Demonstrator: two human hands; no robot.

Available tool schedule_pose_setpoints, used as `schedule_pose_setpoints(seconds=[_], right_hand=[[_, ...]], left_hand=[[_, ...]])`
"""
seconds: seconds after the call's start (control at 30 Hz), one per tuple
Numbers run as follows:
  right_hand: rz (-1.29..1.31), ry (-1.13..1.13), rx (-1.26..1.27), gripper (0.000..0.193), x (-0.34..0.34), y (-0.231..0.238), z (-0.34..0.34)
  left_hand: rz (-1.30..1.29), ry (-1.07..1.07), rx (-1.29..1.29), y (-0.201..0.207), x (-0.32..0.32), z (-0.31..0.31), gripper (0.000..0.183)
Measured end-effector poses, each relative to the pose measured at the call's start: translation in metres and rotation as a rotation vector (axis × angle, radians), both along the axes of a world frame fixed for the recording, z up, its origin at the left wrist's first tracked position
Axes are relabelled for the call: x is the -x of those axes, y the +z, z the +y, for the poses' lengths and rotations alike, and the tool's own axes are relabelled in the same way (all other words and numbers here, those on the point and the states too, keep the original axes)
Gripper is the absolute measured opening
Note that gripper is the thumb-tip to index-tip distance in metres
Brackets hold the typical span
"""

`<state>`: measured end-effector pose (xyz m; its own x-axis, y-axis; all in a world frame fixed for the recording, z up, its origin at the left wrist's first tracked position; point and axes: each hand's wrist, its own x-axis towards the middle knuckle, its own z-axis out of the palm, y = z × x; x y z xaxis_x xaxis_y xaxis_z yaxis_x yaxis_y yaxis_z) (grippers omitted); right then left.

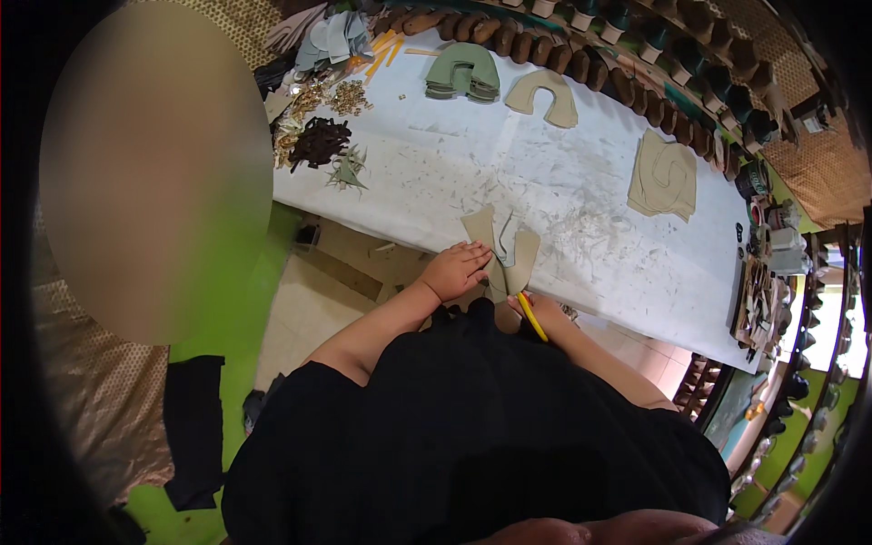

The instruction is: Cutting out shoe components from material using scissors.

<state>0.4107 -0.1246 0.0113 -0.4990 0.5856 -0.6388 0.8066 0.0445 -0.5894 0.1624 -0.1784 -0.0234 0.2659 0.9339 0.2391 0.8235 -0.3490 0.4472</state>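
Observation:
A beige U-shaped sheet piece [522, 257] lies at the table's near edge, partly overhanging it. My left hand [459, 268] is on its left side, fingers closed over the material; the thumb is hidden. In my right hand [543, 314] is a pair of scissors with a yellow handle [532, 318], held below the table edge beside the piece's lower end. The blades are hard to make out against the material. A thin pale strip [505, 234] shows in the piece's opening.
Across the white-covered table [409, 150] are stacked green U-shaped pieces [463, 68], beige U-shaped pieces [545, 95] and a flat beige stack [663, 177]. Dark strips [320, 143] and small gold-coloured parts [350, 97] lie at left. Shoe lasts [549, 50] line the far edge.

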Motion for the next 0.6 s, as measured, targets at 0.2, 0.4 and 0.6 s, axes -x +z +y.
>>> schedule_pose_setpoints(seconds=[0.2,0.4,0.6], right_hand=[[-0.066,0.032,-0.006,0.076,-0.004,-0.006,-0.002],[-0.085,0.04,0.015,0.08,-0.004,-0.005,-0.006],[0.019,-0.029,0.079,0.072,-0.001,-0.009,-0.003]], left_hand=[[0.042,0.044,-0.061,-0.004,-0.004,-0.007,0.04],[0.033,0.026,-0.082,-0.004,0.0,-0.009,0.04],[0.088,-0.002,-0.084,-0.002,0.001,-0.01,0.044]])
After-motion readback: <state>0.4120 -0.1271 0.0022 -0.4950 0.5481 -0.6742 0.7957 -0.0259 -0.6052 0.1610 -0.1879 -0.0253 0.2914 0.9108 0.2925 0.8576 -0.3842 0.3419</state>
